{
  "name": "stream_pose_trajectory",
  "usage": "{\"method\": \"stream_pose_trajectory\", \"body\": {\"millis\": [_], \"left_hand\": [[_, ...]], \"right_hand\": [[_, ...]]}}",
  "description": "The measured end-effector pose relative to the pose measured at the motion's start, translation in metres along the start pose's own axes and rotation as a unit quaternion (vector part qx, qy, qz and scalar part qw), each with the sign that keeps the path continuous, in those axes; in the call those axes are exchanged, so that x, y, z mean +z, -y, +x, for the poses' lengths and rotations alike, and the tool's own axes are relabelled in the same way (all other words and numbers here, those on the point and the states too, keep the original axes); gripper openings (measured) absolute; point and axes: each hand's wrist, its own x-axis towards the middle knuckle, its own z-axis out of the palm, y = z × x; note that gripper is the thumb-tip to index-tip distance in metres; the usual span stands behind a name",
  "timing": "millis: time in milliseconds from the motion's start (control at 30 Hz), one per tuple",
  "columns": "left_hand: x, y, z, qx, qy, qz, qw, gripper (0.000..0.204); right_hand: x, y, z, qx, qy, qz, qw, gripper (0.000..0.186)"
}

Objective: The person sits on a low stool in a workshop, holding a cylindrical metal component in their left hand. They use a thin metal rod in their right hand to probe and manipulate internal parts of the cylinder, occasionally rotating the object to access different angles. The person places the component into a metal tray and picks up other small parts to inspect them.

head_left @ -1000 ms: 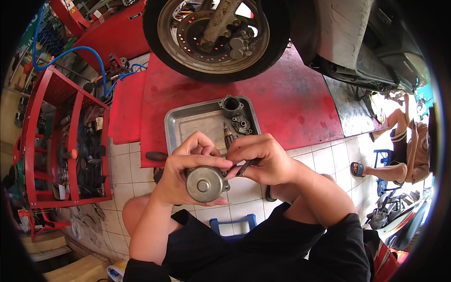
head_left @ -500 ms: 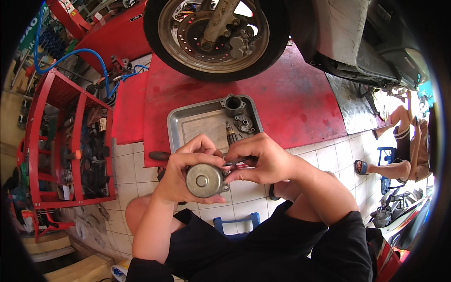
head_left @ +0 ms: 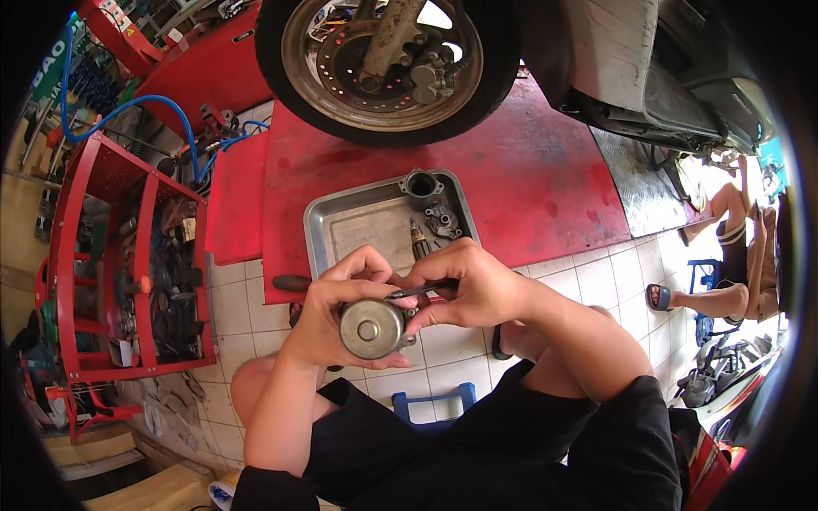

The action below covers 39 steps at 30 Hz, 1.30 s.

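Metal cylinder steadied, slim tool beside its edge

The metal cylinder (head_left: 372, 330) was in the left hand (head_left: 332, 300), whose fingers wrapped its side, on the person's side of the tray (head_left: 322, 247). The right hand (head_left: 475, 285) pinched a dark slim tool (head_left: 436, 288), its tip by the cylinder's far edge; contact could not be told. Fine work there seemed in hand, calling for a steady cylinder and small finger shifts. Parts crowded the tray's right end; red tabletop (head_left: 545, 200) offered room rightward, the wheel (head_left: 342, 94) bounding the far side

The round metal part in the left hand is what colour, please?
The round metal part is dull yellowish grey, best seen in the head view.
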Motion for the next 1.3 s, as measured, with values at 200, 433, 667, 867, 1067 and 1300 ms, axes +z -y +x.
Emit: {"method": "stream_pose_trajectory", "body": {"millis": [200, 433, 667, 867, 1067, 1300], "left_hand": [[-0.003, 0.003, -0.003, 0.024, -0.023, -0.003, 0.999, 0.061], [0.003, -0.001, -0.007, -0.027, -0.093, -0.144, 0.985, 0.061], [-0.005, 0.009, -0.009, -0.042, 0.015, -0.097, 0.994, 0.064], [0.0, 0.015, -0.008, -0.083, 0.032, -0.085, 0.992, 0.064], [0.005, 0.018, -0.006, -0.09, 0.013, -0.106, 0.99, 0.063], [0.003, 0.02, -0.006, -0.071, 0.018, -0.095, 0.993, 0.066]], "right_hand": [[-0.019, 0.016, -0.004, 0.118, -0.03, 0.113, 0.986, 0.044], [-0.035, 0.048, -0.013, -0.062, -0.15, -0.103, 0.981, 0.011], [-0.013, 0.066, -0.027, -0.091, -0.242, 0.04, 0.965, 0.013], [-0.004, 0.063, -0.028, -0.118, -0.275, 0.076, 0.951, 0.008], [-0.01, 0.068, -0.028, -0.107, -0.258, 0.028, 0.96, 0.004], [-0.015, 0.067, -0.028, -0.14, -0.218, -0.025, 0.965, 0.012]]}}
